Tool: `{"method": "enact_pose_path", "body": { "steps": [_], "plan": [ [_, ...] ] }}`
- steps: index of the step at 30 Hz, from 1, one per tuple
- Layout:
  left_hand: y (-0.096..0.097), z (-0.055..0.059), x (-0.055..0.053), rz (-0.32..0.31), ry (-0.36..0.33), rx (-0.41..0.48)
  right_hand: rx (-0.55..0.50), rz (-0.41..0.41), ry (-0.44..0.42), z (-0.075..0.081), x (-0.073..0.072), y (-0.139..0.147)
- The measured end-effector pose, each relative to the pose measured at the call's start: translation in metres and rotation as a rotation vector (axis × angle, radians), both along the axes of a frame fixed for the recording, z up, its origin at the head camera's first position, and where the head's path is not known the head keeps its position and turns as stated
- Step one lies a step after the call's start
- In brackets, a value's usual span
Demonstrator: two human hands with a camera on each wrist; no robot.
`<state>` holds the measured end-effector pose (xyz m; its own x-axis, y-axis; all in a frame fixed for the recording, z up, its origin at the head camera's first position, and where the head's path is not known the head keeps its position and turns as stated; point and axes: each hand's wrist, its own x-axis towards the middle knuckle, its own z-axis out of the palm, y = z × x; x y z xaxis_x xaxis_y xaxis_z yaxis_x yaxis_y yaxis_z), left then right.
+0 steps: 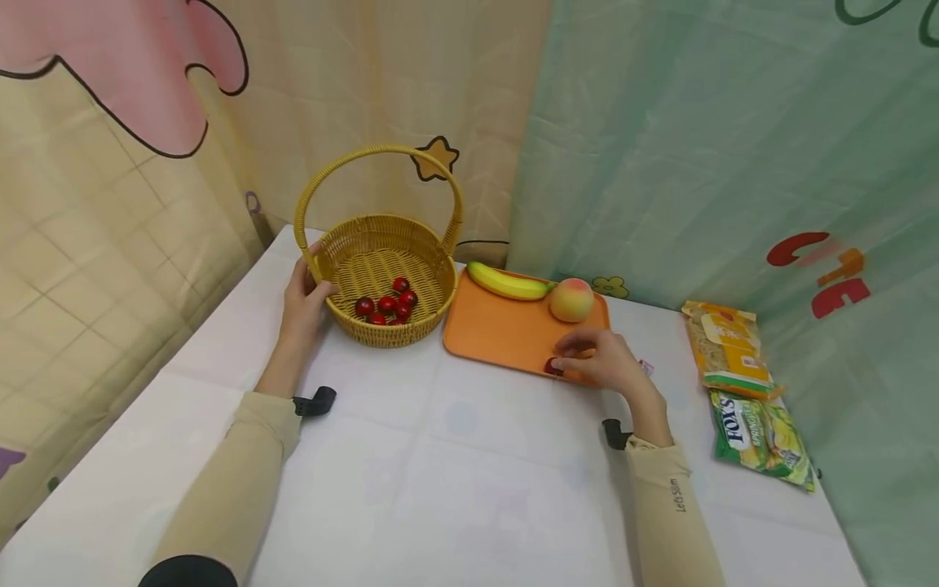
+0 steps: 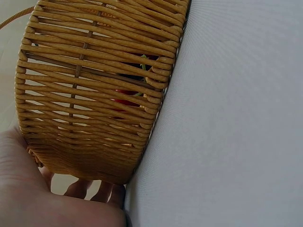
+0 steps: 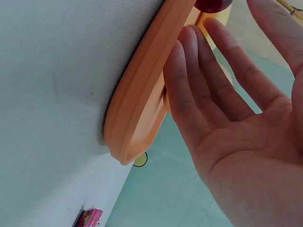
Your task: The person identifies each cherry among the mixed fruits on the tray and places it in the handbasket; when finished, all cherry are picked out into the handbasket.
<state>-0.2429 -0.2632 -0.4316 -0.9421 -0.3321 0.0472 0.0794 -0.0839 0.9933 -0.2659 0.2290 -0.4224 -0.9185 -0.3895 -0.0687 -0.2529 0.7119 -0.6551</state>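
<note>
At the back left stands a yellow wicker basket (image 1: 359, 326) with a tall handle and several dark red cherries (image 1: 386, 303) inside. My left hand (image 1: 302, 297) grips its left side, thumb over the rim and fingers round the outside wall. To the basket's right lies an orange tray (image 1: 499, 330) bearing a banana (image 1: 506, 283) and a peach (image 1: 571, 301). Over the tray's front right part is my right hand (image 1: 597, 359), fingers loosely extended. One cherry (image 3: 213, 4) is right by its fingertips, near the tray's front edge; the thumb stands apart from the fingers.
On the right side of the white table (image 1: 455, 481) lie a yellow snack bag (image 1: 729, 346) and a green Fox's bag (image 1: 759, 436). A small pink packet (image 3: 90, 218) sits just right of the tray. Curtains (image 1: 697, 163) hang behind the table.
</note>
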Motion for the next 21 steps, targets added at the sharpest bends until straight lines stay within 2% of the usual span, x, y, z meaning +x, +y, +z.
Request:
{"method": "enact_pose_path", "body": {
  "steps": [7,21],
  "plan": [
    [-0.001,0.001,0.001,-0.003,-0.012,-0.012,0.017,0.013,-0.008,0.000,0.001,-0.003],
    [-0.001,0.001,0.001,-0.006,-0.001,0.009,-0.003,-0.025,0.016,-0.008,0.000,-0.013]
  ]
}}
